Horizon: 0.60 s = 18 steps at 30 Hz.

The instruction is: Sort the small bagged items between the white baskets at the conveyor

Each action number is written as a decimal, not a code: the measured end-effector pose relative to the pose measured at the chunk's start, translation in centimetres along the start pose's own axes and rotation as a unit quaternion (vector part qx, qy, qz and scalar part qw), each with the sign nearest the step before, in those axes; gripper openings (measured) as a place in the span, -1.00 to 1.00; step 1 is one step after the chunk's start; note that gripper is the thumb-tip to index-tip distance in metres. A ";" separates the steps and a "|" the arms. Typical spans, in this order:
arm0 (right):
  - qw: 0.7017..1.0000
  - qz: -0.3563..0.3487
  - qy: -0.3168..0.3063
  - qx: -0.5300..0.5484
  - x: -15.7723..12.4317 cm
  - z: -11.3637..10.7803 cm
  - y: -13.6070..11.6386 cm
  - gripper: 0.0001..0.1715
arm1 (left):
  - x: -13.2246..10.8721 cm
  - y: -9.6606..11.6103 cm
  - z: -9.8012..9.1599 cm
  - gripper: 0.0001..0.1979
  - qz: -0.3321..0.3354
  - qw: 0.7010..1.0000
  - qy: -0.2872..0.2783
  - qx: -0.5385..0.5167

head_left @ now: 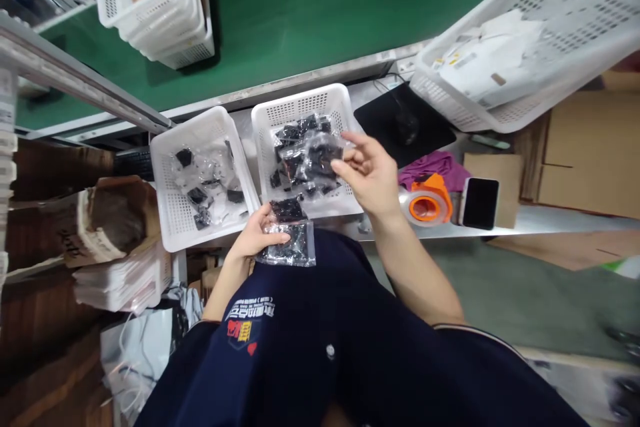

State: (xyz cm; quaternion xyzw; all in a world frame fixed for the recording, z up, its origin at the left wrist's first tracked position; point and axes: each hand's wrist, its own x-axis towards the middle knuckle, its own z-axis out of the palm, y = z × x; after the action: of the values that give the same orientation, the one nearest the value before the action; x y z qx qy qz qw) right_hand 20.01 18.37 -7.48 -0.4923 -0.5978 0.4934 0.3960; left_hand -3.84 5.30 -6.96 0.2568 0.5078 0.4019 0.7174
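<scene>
My left hand (260, 233) is closed on clear plastic packets (295, 243) with small black items inside, close to my body. Above the middle white basket (300, 101), my right hand (370, 170) pinches another clear packet (323, 159) with dark contents between thumb and fingers. Under that packet, several similar packets (305, 127) lie heaped in the basket, partly hidden by it. To the left stands a second white basket (165, 213) holding clear bags (210, 180) and several black pieces.
A tape dispenser (427, 203), phone (480, 202), purple cloth (440, 168) and black mat (400, 121) lie right of the baskets. A large white basket (480, 113) stands tilted at upper right. Stacked baskets (160, 33) rest on the green surface (310, 7). An open carton (110, 217) is at left.
</scene>
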 end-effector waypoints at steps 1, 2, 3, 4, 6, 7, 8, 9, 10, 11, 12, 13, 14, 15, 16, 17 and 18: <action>1.000 -0.004 0.012 -0.027 0.6 0.1 0.7 0.06 | 0.0 -0.1 0.0 -0.39 0.007 1.000 0.012 0.007; 0.998 -0.007 0.013 -0.054 0.9 0.3 1.3 0.20 | 0.1 -0.2 0.0 -0.41 0.013 0.999 0.026 0.015; 0.997 -0.009 -0.006 -0.072 0.7 0.5 1.7 0.33 | 0.2 -0.4 0.0 -0.44 0.017 0.999 0.041 0.025; 0.996 -0.009 -0.055 -0.073 0.2 0.8 1.7 0.42 | 0.3 -0.6 -0.1 -0.46 0.021 0.998 0.053 0.034; 0.977 -0.003 -0.213 -0.025 -1.6 1.3 1.2 0.39 | 0.5 -1.0 -0.3 -0.48 0.029 0.996 0.067 0.045; 0.958 0.000 -0.286 0.009 -2.6 1.5 0.8 0.27 | 0.6 -1.1 -0.4 -0.48 0.036 0.996 0.065 0.047; 0.942 -0.001 -0.334 0.034 -3.5 1.7 0.3 0.10 | 0.6 -1.2 -0.5 -0.47 0.047 0.996 0.059 0.049; 0.935 -0.002 -0.351 0.050 -4.2 1.8 -0.3 -0.09 | 0.6 -1.2 -0.6 -0.45 0.061 0.996 0.045 0.049; 0.938 -0.004 -0.341 0.058 -4.6 1.8 -0.7 -0.27 | 0.6 -1.2 -0.7 -0.40 0.074 0.996 0.025 0.049; 0.946 -0.004 -0.319 0.065 -4.7 1.8 -1.1 -0.41 | 0.6 -1.0 -0.8 -0.34 0.079 0.996 0.002 0.045; 0.951 -0.003 -0.300 0.072 -4.6 1.7 -1.3 -0.52 | 0.6 -0.9 -0.9 -0.26 0.078 0.996 -0.023 0.036; 0.954 -0.002 -0.290 0.078 -4.3 1.5 -1.5 -0.61 | 0.5 -0.8 -1.0 -0.18 0.069 0.996 -0.045 0.025; 0.955 -0.001 -0.286 0.081 -3.8 1.3 -1.5 -0.67 | 0.4 -0.7 -1.1 -0.11 0.055 0.997 -0.059 0.014; 0.955 -0.003 -0.284 0.082 -3.3 1.1 -1.5 -0.73 | 0.4 -0.6 -1.2 -0.05 0.039 0.997 -0.064 0.006; 0.958 -0.007 -0.276 0.081 -2.7 0.8 -1.3 -0.76 | 0.3 -0.6 -1.3 -0.02 0.026 0.998 -0.061 0.003; 0.963 -0.012 -0.256 0.080 -2.0 0.6 -1.1 -0.77 | 0.3 -0.7 -1.3 0.00 0.017 0.998 -0.054 0.003; 0.972 -0.018 -0.221 0.073 -1.4 0.4 -0.7 -0.76 | 0.3 -0.8 -1.4 0.00 0.012 0.999 -0.043 0.004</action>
State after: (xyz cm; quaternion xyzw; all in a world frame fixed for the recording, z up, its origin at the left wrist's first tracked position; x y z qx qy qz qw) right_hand 19.77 16.95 -6.80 -0.3301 -0.6419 0.6248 0.2977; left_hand -4.84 5.11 -8.24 0.2826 0.4745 0.3973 0.7329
